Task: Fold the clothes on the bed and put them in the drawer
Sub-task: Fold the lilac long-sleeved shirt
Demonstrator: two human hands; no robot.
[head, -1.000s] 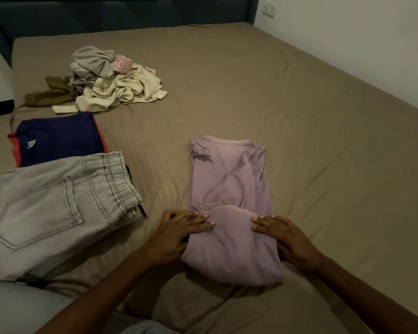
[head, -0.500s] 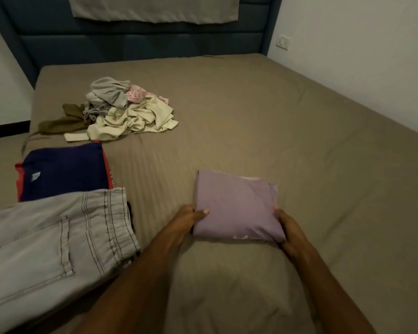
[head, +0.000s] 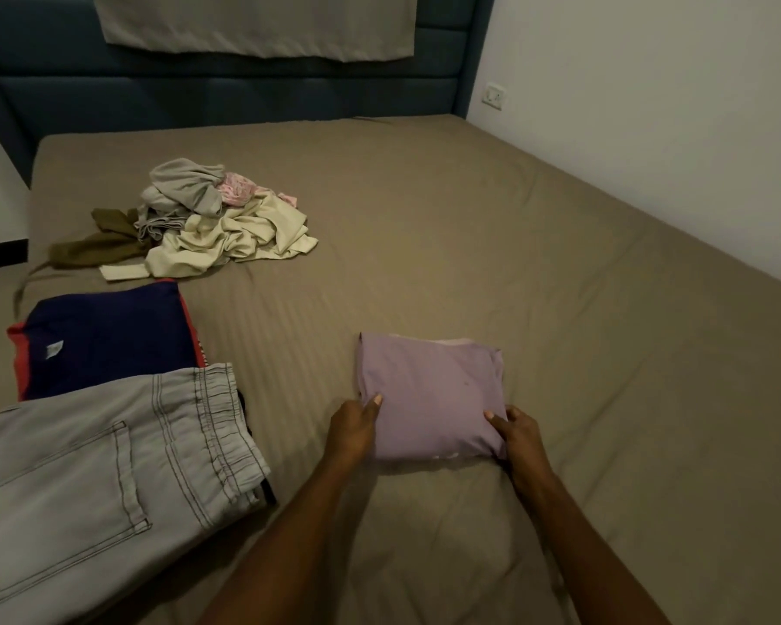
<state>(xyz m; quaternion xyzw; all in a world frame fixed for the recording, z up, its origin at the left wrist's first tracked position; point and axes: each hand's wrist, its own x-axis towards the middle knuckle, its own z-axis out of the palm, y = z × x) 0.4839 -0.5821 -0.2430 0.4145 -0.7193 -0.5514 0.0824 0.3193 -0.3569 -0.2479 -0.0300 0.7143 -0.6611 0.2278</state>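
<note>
A folded lilac cotton shirt [head: 429,394] lies as a compact rectangle on the taupe bedsheet [head: 537,272], near the middle. The left hand [head: 355,428] grips its near left corner, thumb on top; the right hand [head: 517,433] pinches its near right corner. To the left lie folded light grey jeans [head: 104,480], with a folded navy and red garment [head: 104,338] just beyond. Farther off sits a heap of unfolded clothes [head: 208,223].

Lilac garment [head: 429,394] folded square, flat on bed [head: 560,286]; unfolded clothes pile [head: 208,223] (far left) near headboard.
</note>
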